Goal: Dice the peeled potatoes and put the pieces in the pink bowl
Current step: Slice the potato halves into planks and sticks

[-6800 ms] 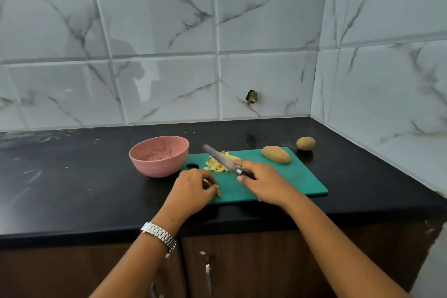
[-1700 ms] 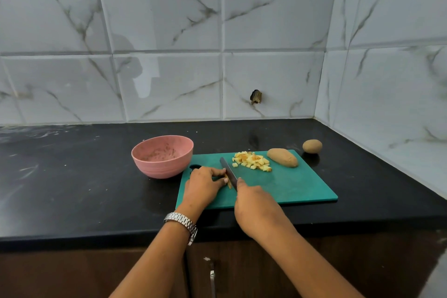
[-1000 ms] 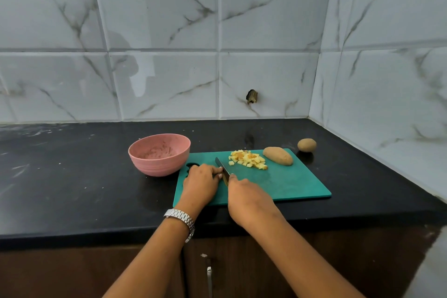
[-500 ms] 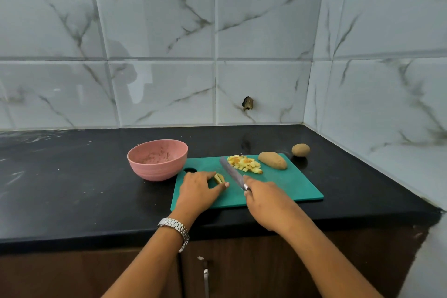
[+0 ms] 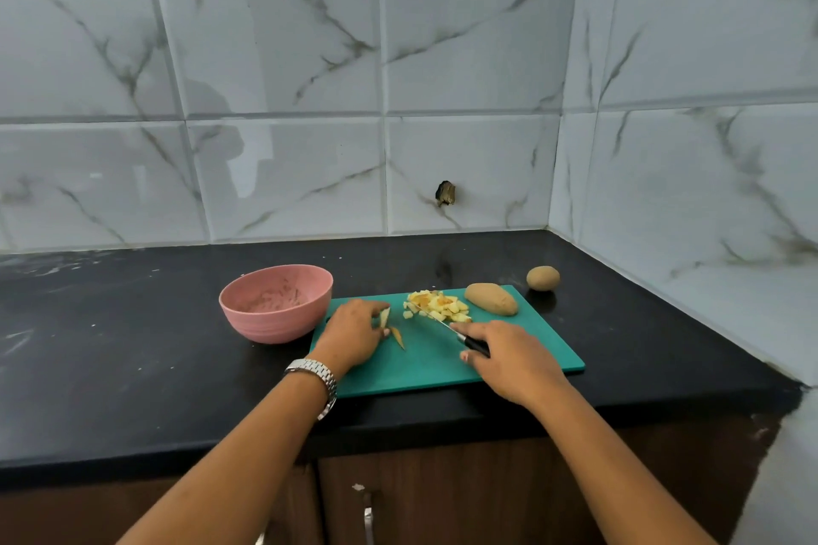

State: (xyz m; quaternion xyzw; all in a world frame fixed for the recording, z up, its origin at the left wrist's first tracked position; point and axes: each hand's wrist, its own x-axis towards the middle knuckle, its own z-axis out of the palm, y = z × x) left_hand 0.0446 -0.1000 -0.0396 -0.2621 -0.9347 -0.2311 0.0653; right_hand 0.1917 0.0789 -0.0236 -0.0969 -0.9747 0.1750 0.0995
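Observation:
A green cutting board (image 5: pixel 522 352) lies on the black counter. A heap of yellow potato dice (image 5: pixel 438 308) sits near its far edge, and a long whole potato (image 5: pixel 490 299) lies to the right of the heap. My right hand (image 5: pixel 509 356) grips a black-handled knife (image 5: pixel 460 335) whose blade tip reaches the heap. My left hand (image 5: pixel 352 334) pinches a thin potato slice (image 5: pixel 384 317) on the board's left side. Another sliver (image 5: pixel 398 337) lies beside it. The pink bowl (image 5: pixel 275 301) stands left of the board with only specks inside.
A small round potato (image 5: pixel 542 277) rests on the counter (image 5: pixel 110 345) beyond the board's far right corner. Marble-tiled walls close off the back and the right side. Wooden cabinet doors with a metal handle (image 5: pixel 367 516) sit below the counter edge.
My right hand has swung the knife to the right, so its tip now touches the dice heap. My left hand still holds the slice on the board; a sliver now lies beside it.

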